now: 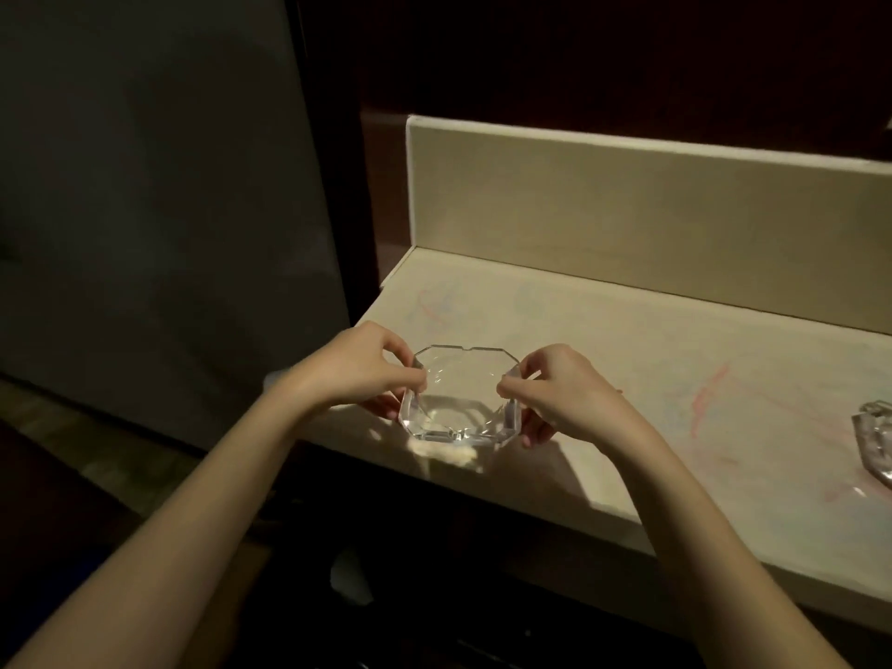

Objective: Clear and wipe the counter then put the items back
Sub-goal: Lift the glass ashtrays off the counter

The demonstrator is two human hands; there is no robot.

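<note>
— Nearest the camera, what shows in the head view?
— Two bare forearms reaching forward. Left hand [359, 366] and right hand [560, 391] each pinch a side wall of a clear ashtray [461, 395], thumbs over the rim, fingers curled beneath.

— Where does it sit?
— At the counter's [627, 379] left front corner, close to the front edge. I cannot tell whether its base touches the surface or is just raised.

— Room around it?
— Open counter runs behind it to an upright backsplash [627, 210] and rightward to a second glass piece [876, 446], well apart, cut off by the frame. Left of the counter stands a dark panel [145, 185].

— Materials?
— Ashtray: thick, transparent, eight-sided, with notches in the rim. Counter: smooth, pale beige, marked with faint red and blue scribbles [709, 398]. Backsplash: same matte beige, with a white top edge.
</note>
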